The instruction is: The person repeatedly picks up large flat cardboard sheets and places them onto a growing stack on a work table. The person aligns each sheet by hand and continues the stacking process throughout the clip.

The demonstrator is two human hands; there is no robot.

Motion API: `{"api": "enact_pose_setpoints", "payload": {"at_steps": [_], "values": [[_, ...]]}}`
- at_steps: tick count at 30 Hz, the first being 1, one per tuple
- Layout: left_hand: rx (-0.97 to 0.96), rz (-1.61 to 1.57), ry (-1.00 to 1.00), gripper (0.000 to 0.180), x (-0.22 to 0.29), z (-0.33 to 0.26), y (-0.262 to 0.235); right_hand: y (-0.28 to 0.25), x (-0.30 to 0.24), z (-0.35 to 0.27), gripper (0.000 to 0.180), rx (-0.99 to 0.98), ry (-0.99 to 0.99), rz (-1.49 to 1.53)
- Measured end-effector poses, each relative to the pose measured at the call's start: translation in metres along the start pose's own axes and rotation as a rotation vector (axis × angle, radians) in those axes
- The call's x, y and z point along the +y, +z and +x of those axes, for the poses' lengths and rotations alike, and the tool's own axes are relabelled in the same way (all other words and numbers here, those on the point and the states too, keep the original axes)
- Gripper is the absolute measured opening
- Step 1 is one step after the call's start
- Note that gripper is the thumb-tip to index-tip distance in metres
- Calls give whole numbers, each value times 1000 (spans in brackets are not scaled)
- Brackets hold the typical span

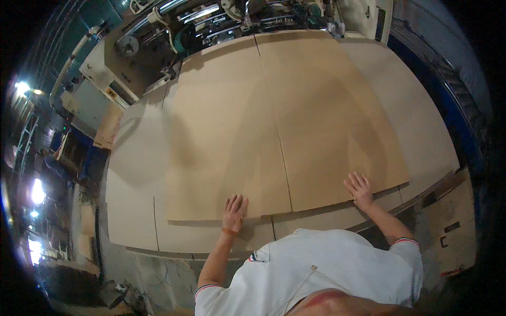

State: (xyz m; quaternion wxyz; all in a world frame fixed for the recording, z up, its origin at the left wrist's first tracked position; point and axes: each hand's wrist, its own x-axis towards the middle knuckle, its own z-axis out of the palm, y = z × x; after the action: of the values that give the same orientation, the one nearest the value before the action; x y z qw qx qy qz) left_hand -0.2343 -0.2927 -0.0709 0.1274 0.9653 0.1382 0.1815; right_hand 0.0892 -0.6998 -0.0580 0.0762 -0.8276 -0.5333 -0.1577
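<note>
Two large brown cardboard sheets lie side by side in front of me, with a thin dark seam between them. My left hand [235, 211] rests on the near edge of the left cardboard sheet [221, 131], its fingers stretched forward and an orange band round the wrist. Near the front right corner of the right cardboard sheet [327, 116], my right hand [360, 190] lies with fingers spread. Neither hand grips anything. Beneath both sheets is a wider layer of paler board [137, 158], which shows at the sides and along the front.
A machine with metal rollers [211, 23] stands at the far edge of the sheets. To its left is a pale machine housing [113, 73]. At the right, a cardboard box [453, 226] sits beyond the board's corner, and a blue rail [437, 89] runs alongside.
</note>
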Motion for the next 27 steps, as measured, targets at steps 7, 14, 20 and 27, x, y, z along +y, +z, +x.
{"api": "enact_pose_setpoints", "payload": {"at_steps": [7,14,20,27], "values": [[77,130,36,36,0,4,-16,-58,2,24,46,-80,-63,-26],[263,139,20,39,-26,-4,-82,-183,-38,86,36,54,-137,115],[205,91,96,37,6,31,-41,-142,38,79,31,67,-139,13],[238,62,39,36,63,47,-15,-61,87,30,41,28,16,51]]}}
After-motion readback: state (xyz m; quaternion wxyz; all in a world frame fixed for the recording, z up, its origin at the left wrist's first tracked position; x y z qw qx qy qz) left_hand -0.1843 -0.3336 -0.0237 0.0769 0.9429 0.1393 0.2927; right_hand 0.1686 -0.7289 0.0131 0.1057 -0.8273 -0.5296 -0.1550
